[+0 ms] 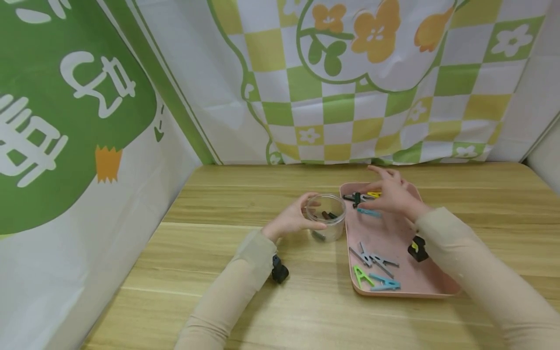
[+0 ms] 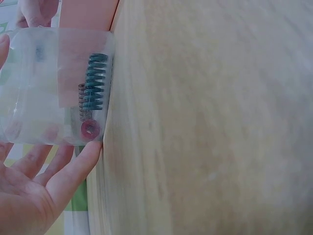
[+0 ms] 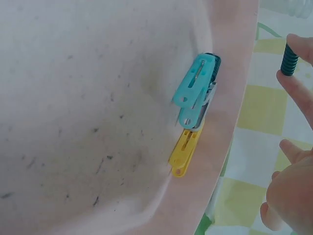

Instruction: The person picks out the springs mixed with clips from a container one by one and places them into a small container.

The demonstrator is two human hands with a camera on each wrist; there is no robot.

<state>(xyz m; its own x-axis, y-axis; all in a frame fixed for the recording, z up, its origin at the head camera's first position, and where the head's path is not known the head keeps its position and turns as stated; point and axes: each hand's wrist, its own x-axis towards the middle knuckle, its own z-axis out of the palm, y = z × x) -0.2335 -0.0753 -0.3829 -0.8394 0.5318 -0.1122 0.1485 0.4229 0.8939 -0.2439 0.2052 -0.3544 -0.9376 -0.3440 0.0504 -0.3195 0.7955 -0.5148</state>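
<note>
My left hand [image 1: 292, 217] is curled round a clear plastic jar [image 1: 331, 230] that stands on the table beside the tray. Inside the jar lie several springs, among them a dark green spring [image 2: 95, 82] and a small red one [image 2: 90, 129] seen end-on. Above the far end of a pink tray [image 1: 380, 236], my right hand [image 1: 391, 195] pinches a dark green spring [image 3: 289, 61] between thumb and a fingertip. Below that hand, a blue clothespin [image 3: 194, 88], a yellow clothespin [image 3: 185, 152] and a grey one lie in the tray by another dark spring [image 1: 348, 198].
At the tray's near end lie grey clothespins [image 1: 366, 257], a green clothespin [image 1: 362, 276] and a blue clothespin [image 1: 385, 282]. The wooden table [image 1: 210, 272] meets a patterned cloth [image 1: 306, 112] at the back. Dark specks mark the tray floor.
</note>
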